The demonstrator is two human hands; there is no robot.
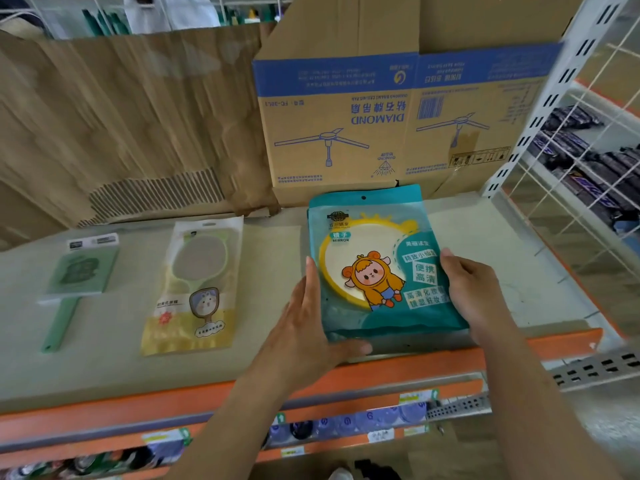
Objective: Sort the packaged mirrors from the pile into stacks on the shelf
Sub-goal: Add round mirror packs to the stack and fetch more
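Note:
A teal packaged mirror [377, 265] with a yellow round frame and a cartoon figure lies flat on the shelf [270, 271], right of centre. My left hand [304, 320] presses its left edge with straight fingers, and the thumb runs along the bottom edge. My right hand [474, 292] rests against its right edge, fingers extended. A yellow packaged hand mirror [194, 289] lies to the left. Farther left lies a green square mirror [78, 282] with a long handle.
An upside-down cardboard fan box [388, 119] and corrugated cardboard [121, 133] stand behind the shelf. A white wire rack [581, 174] with dark packages borders the right side. The orange shelf rim [415, 362] runs along the front, with goods on the lower level.

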